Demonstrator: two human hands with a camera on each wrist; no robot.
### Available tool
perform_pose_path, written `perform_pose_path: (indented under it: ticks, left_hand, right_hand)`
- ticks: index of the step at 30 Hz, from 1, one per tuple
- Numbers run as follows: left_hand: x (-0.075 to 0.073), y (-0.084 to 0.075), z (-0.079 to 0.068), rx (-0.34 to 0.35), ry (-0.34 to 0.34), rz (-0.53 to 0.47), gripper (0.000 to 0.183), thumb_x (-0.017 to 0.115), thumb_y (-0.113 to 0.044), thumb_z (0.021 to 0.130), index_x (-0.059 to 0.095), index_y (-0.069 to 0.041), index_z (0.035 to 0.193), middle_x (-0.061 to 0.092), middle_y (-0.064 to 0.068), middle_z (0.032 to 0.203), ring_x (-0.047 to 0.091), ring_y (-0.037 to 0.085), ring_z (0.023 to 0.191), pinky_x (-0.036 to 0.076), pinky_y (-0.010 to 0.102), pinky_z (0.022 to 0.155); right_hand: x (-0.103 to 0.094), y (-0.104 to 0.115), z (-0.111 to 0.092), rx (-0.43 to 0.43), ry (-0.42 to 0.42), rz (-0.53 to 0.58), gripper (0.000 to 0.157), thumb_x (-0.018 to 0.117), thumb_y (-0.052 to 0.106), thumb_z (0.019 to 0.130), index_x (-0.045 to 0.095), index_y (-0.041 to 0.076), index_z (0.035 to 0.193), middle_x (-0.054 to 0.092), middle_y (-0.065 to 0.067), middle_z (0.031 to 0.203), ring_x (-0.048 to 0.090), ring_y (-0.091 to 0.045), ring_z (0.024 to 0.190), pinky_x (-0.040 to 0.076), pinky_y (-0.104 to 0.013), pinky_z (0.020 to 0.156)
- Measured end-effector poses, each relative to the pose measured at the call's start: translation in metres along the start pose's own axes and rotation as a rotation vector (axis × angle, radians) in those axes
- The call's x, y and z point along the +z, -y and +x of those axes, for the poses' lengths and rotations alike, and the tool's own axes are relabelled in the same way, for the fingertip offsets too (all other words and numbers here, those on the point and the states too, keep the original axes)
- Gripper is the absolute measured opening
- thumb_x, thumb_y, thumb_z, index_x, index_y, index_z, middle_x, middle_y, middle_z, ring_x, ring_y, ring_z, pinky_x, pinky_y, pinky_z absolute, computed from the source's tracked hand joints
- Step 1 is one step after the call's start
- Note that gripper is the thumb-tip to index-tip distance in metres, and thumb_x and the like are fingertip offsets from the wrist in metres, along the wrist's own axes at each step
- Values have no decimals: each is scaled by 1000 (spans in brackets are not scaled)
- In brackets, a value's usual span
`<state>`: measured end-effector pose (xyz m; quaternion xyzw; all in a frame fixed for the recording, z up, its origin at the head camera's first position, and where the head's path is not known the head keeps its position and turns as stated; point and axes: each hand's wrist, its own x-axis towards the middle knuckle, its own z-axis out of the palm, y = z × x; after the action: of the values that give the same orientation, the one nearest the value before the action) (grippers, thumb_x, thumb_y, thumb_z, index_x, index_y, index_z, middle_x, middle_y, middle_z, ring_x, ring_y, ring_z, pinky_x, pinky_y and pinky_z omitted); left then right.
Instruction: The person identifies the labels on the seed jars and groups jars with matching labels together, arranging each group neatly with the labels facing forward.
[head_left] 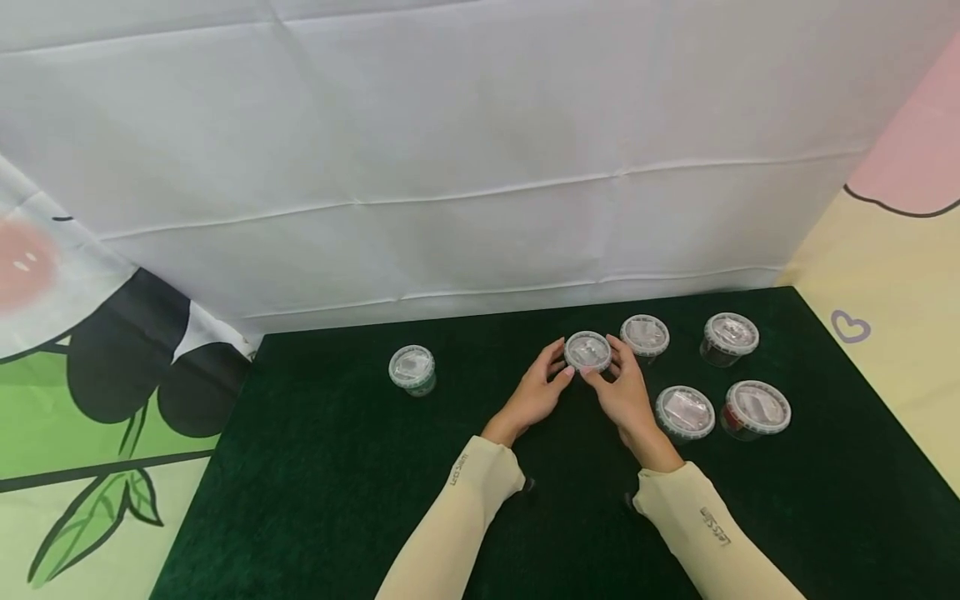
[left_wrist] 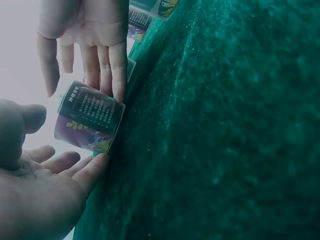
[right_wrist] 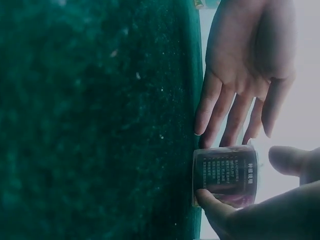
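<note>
Tub (head_left: 588, 350), lidded, stands upright on the dark green tabletop (head_left: 322, 500), between the two hands; both wrist views show a dark label with pale lettering on its side. Left hand (head_left: 534, 393): fingers extended, loosely spread, fingertips touching the tub's side; thumb clear of it in the left wrist view. Right hand (head_left: 626, 398): likewise relaxed, fingers nearly straight against the opposite side, thumb near the lid. Four similar tubs (head_left: 757, 407) sit to the right, the nearest just beside the right fingers. One lone tub (head_left: 412, 368) well apart, left. White fabric (head_left: 450, 167) hangs behind.
</note>
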<state>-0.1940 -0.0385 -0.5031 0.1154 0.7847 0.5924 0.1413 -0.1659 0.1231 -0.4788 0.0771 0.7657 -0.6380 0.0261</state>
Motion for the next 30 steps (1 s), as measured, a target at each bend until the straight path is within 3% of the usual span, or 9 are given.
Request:
perform_pose_path:
  ticks: [8, 16, 30]
  left_hand:
    - [2, 0, 1, 11, -6, 12, 56, 50, -20, 113, 32, -8, 165, 40, 15, 166, 45, 34, 150, 40, 48, 122]
    - [0, -1, -6, 4, -34, 17, 52, 51, -22, 113, 37, -10, 162, 46, 14, 161, 49, 32, 144, 45, 49, 117]
    - [-21, -5, -28, 36, -75, 1, 41, 53, -24, 113, 47, -7, 150, 53, 14, 152, 54, 31, 139, 47, 52, 115]
  right_hand:
    - [0, 1, 1, -13, 12, -42, 71, 66, 1, 103, 29, 0, 163, 39, -27, 161, 39, -42, 150, 38, -55, 121]
    - [-4, 1, -1, 6, 58, -66, 69, 65, 7, 105, 29, 3, 164, 38, -25, 163, 38, -41, 151, 38, -56, 122]
    - [-5, 9, -15, -1, 260, -16, 65, 55, 14, 111, 23, 2, 166, 37, -28, 162, 36, -44, 153, 34, -59, 123]
